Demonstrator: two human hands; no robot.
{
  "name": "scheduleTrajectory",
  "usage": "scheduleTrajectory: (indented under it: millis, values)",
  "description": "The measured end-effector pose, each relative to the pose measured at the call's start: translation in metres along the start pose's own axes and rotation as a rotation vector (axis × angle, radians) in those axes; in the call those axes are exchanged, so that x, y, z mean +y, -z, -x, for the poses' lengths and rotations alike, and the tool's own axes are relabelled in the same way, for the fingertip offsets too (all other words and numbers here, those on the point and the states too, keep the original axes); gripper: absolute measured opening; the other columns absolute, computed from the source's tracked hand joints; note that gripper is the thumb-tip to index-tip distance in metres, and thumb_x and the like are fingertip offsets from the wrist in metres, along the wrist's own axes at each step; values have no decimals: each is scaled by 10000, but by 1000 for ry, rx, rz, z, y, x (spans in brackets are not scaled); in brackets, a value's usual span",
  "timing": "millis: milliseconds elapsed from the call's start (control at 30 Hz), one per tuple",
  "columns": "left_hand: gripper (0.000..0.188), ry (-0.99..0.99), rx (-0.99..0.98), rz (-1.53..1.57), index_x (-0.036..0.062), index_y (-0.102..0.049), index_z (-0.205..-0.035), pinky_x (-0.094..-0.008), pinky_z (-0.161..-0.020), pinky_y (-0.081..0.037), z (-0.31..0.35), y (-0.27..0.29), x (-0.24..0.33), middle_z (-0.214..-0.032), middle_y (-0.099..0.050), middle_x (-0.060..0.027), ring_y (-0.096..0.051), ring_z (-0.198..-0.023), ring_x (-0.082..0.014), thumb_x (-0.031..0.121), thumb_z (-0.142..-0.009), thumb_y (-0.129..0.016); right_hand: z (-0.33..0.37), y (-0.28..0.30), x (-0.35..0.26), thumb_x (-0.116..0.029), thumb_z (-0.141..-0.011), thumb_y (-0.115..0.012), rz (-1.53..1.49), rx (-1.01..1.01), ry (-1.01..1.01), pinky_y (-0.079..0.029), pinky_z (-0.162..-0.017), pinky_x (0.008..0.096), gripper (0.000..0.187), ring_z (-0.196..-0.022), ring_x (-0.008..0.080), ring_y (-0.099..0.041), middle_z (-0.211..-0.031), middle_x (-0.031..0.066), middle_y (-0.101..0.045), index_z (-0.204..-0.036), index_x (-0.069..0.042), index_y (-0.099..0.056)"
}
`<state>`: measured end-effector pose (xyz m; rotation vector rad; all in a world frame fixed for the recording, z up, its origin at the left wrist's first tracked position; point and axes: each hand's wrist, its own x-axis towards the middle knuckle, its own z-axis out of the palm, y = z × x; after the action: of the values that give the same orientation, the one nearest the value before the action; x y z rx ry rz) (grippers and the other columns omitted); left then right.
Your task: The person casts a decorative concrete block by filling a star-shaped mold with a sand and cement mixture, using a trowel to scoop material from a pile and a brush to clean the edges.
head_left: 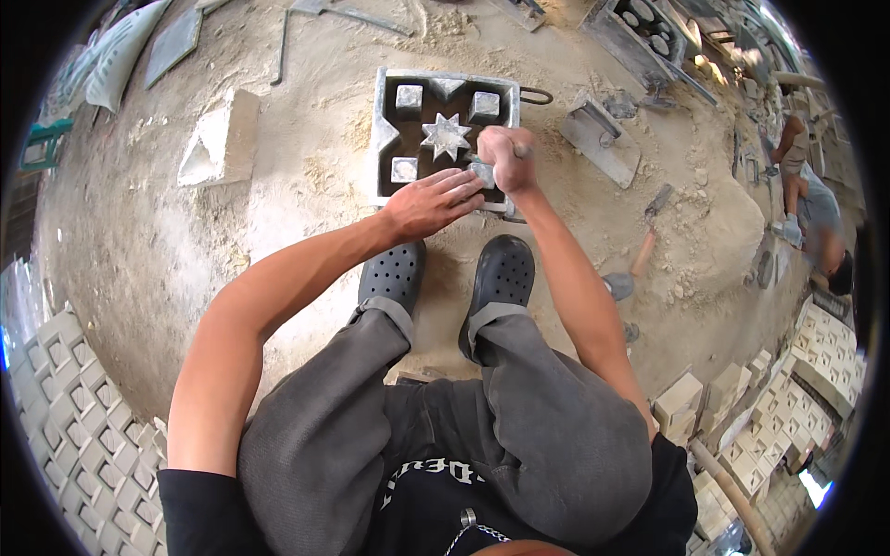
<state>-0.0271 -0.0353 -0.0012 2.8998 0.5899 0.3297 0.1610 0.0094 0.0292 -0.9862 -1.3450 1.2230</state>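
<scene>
White lettering (pixel 434 469) runs across the person's black shirt (pixel 408 514), partly lost in the folds.

A grey metal mold (pixel 379 157) sits on the ground (pixel 306 278) just beyond the person's dark clogs (pixel 392 274). Inside it are an eight-pointed star (pixel 446 136) at the centre and a square block near each corner, such as the far-left block (pixel 409 97). Wedges jut inward from its left and far walls, and a wire loop (pixel 538 96) sticks out on the right.

The left hand (pixel 434 201) lies with its grip released, fingers stretched over the mold's near edge by the near-right block (pixel 481 174). The right hand (pixel 510 159) is clenched around a tool (pixel 523 150) whose rounded end shows; the rest is mostly hidden.

The ground is sandy and dusty. A pale hollowed block (pixel 236 139) stands to the left; a flat plate with a handle (pixel 598 144) and a wooden-handled trowel (pixel 643 252) lie to the right. Pale bricks (pixel 74 398) are stacked at lower left and more at lower right. Another person (pixel 814 199) is at the far right.
</scene>
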Motion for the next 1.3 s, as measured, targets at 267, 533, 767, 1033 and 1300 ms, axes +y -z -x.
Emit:
scheduleTrajectory:
  millis: [267, 533, 767, 1033, 1300]
  values:
    - [531, 9, 13, -15, 112, -515, -1381, -398, -1155, -349, -6, 5, -3, -1412, -523, -45, -461, -1342, -208, 141, -854, -574, -29, 14, -89, -119, -980, -464, -471, 259, 55, -208, -426, 272, 462, -464, 75, -324, -513, -25, -323, -550, -66, -304]
    - [515, -4, -1, -75, 120, -494, -1400, -413, -1165, -302, -9, 8, -4, -1390, -528, -18, -452, -1340, -159, 196, -894, -550, -10, -4, 8, -120, -960, -488, 219, 332, 142, -261, -447, 281, 419, -474, 67, -385, -515, -27, -421, -551, -63, -414]
    - [543, 81, -6, -49, 196, -519, -1390, -657, -1155, -186, -2, 7, -5, -1358, -536, 28, -448, -1335, -140, 289, -876, -663, -8, -17, -36, -98, -959, -461, -136, 461, 78, -252, -447, 273, 421, -462, 57, -332, -520, -34, -384, -546, -54, -391]
    - [571, 79, -47, 32, 196, -510, -1402, -681, -1153, -161, -4, 7, -4, -1332, -530, 19, -446, -1314, -168, 304, -866, -675, -11, -16, -36, -97, -951, -454, -55, 405, 86, -258, -445, 271, 410, -465, 61, -362, -515, -20, -400, -553, -71, -361]
    - [471, 33, -26, -76, 181, -527, -1392, -673, -1138, -198, -2, 6, -7, -1335, -533, 10, -457, -1305, -167, 233, -927, -576, -27, -14, -37, -139, -960, -478, 28, 402, -77, -261, -431, 272, 447, -447, 62, -363, -492, -16, -411, -527, -88, -381]
